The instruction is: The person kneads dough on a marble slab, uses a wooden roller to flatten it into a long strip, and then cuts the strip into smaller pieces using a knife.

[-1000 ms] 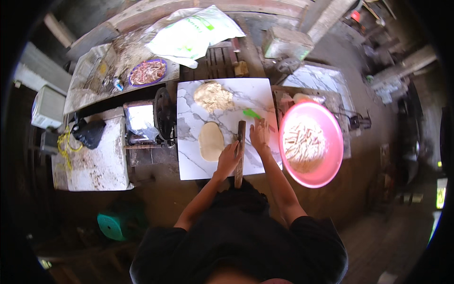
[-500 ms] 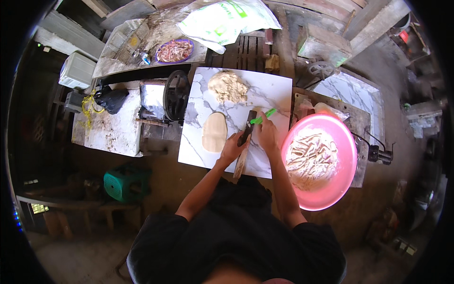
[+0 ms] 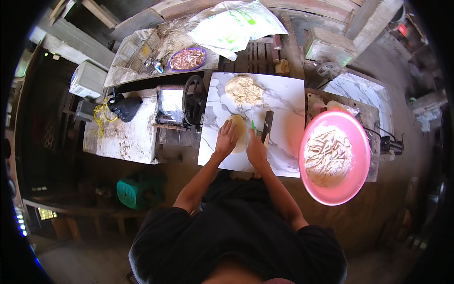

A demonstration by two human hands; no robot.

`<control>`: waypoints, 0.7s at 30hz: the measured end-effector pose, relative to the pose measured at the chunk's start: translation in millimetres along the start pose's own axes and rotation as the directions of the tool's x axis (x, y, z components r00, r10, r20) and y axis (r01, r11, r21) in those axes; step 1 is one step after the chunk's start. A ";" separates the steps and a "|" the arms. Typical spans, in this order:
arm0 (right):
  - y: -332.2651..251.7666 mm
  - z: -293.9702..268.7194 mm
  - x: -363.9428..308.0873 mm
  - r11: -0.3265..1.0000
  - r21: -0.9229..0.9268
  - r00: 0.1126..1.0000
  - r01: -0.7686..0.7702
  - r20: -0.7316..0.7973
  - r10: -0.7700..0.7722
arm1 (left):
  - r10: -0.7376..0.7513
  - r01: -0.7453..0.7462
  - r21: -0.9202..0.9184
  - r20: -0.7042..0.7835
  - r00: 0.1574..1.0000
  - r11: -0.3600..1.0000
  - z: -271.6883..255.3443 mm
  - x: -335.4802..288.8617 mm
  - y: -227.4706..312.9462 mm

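Observation:
My left hand (image 3: 227, 137) lies flat with fingers stretched out on a flattened oval slab of pale dough (image 3: 240, 137), covering its left side. My right hand (image 3: 256, 150) is closed round a slim bright green tool (image 3: 253, 125) at the slab's right edge; its working end is too small to make out. Just right of that hand, a dark flat bar (image 3: 268, 124) lies on the white marble-patterned board (image 3: 283, 163), with a strip of lighter wood partly hidden below it. A rough, crumbly mound of dough (image 3: 244, 90) sits at the far side of the board.
A pink basin (image 3: 306, 187) of floured strips stands against the board's right side. To the left is a machine with a black wheel (image 3: 193, 100). Behind are a purple-rimmed tray (image 3: 188, 59) and a white-green sack (image 3: 239, 29). A green stool (image 3: 127, 193) stands lower left.
My left hand has let go of the dark bar and moved left onto the dough slab. My right hand has brought the green tool left and nearer, beside the slab. The whole view has shifted slightly.

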State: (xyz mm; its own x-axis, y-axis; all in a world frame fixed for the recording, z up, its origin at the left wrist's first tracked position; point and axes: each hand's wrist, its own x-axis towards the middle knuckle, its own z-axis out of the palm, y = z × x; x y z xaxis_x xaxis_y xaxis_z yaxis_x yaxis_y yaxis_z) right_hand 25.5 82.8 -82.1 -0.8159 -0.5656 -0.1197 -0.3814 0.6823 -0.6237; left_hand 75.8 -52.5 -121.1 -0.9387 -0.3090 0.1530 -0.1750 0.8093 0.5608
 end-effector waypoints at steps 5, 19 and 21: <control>7.4 4.4 -5.1 0.982 -0.038 0.983 -0.186 -0.004 0.186 | 0.231 -0.241 0.071 0.123 0.965 0.968 37.8 23.4 0.1; 13.9 -9.0 -41.4 0.933 -0.218 0.958 -0.286 -0.097 0.271 | 0.276 -0.267 0.249 0.001 0.961 0.931 67.9 21.3 45.8; 13.5 -7.3 -43.5 0.936 -0.212 0.958 -0.282 -0.117 0.262 | 0.256 -0.250 0.269 0.014 0.967 0.930 69.0 21.9 45.4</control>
State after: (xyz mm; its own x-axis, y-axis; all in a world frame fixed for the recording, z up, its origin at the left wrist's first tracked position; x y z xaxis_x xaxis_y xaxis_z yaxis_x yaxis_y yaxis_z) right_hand 52.7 120.0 -79.7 -0.9326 -0.3085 -0.1874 -0.2189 0.8962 -0.3859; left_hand 26.8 12.0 -148.4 -0.9562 -0.0850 0.2801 -0.0084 0.9644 0.2641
